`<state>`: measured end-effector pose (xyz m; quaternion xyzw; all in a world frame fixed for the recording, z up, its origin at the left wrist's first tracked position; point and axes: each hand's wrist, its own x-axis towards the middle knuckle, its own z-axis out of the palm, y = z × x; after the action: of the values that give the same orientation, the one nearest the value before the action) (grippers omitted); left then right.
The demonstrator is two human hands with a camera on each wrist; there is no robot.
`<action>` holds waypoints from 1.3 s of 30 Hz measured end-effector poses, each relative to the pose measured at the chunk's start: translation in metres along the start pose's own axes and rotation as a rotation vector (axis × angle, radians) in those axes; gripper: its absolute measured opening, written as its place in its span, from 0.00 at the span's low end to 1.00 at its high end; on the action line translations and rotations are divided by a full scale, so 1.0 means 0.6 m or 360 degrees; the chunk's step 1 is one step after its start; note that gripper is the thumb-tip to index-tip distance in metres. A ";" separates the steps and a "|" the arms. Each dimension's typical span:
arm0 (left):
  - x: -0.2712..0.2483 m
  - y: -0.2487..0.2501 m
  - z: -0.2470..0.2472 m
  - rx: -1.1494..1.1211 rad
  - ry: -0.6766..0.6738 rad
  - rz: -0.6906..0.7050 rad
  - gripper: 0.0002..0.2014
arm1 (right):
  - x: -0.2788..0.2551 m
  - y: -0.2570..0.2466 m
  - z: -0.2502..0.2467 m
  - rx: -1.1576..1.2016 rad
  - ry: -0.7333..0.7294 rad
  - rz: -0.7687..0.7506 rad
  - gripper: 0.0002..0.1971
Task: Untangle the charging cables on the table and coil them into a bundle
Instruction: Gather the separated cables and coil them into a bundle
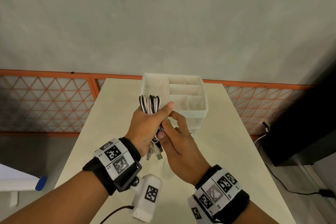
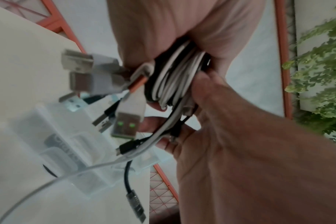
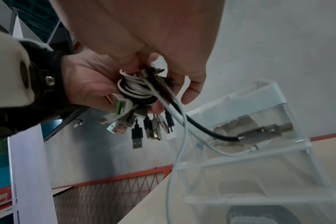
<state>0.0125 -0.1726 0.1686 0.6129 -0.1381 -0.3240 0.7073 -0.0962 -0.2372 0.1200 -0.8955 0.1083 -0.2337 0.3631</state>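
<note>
Fingers (image 1: 164, 114) of my left hand (image 1: 145, 129) are wrapped tight around the cable bundle (image 1: 150, 104), a folded hank of black and white charging cables held upright at the centre of the head view, above the table (image 1: 227, 133). My thumb lies across the front of the hank, and the looped top sticks out above my fist. My right hand (image 1: 179, 143) sits just below and to the right, its curled fingertips pinching the lower strands where they leave the left fist. In the left wrist view the USB plugs (image 2: 98, 75) fan out from the bundle toward the left of the frame, one with green inside its metal shell. A white cable (image 3: 175, 166) and a black cable (image 3: 207, 133) hang loose from the bundle, trailing down toward the lower part of the right wrist view. Behind my hands, in the middle of the head view, a white divided organiser (image 1: 183, 94) stands on the table on top of clear drawers (image 3: 259, 174).
</note>
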 end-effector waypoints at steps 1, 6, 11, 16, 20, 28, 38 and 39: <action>0.001 0.003 0.000 -0.0012 0.0025 0.0010 0.20 | 0.001 -0.001 -0.003 0.0064 -0.0012 0.0022 0.25; 0.007 0.028 -0.007 -0.0114 0.0096 0.0016 0.05 | -0.009 0.017 -0.021 0.0446 -0.0080 0.0370 0.44; 0.008 0.038 -0.017 -0.0219 0.0013 0.0045 0.07 | -0.010 0.036 -0.021 0.0248 -0.0021 0.0309 0.10; 0.012 0.042 -0.036 -0.0251 -0.0087 0.0082 0.13 | -0.023 0.063 -0.030 0.0190 -0.0211 0.0332 0.22; 0.012 0.040 -0.057 -0.0308 -0.0392 0.0023 0.14 | -0.028 0.092 -0.042 -0.0108 -0.0486 0.0383 0.25; -0.027 0.015 -0.037 0.0887 -0.0848 -0.0195 0.05 | 0.027 0.070 -0.082 -0.0619 -0.0791 0.0358 0.13; -0.024 -0.011 -0.022 0.0946 -0.0846 -0.0196 0.14 | 0.065 0.011 -0.088 -0.0611 -0.0618 0.0539 0.22; -0.023 -0.012 -0.022 0.0914 -0.0816 -0.0241 0.16 | 0.066 0.009 -0.090 -0.0565 -0.0587 0.0529 0.23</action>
<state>0.0079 -0.1537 0.1615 0.6936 -0.3497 -0.4660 0.4236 -0.0888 -0.2877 0.1633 -0.9422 0.2247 0.0180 0.2477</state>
